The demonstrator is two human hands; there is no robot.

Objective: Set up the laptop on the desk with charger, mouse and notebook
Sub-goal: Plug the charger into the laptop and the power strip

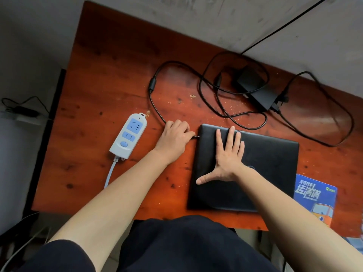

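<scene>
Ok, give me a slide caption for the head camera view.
Left hand pushes the charger plug into the closed laptop, steadied by the flat right hand.

You are working on a desk of reddish varnished wood, glossy and knotty. The laptop lid is looking matt black. At nine o'clock the power strip is showing smooth, glossy plastic, and the charger is looking matt.

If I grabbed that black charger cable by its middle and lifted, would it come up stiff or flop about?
Probably floppy: the charger cable lies in loose, overlapping loops on the desk. It would likely drag rather than lift free, since one end joins the power brick and the left hand holds the other at the laptop. The brick looks like the heavy part.
</scene>
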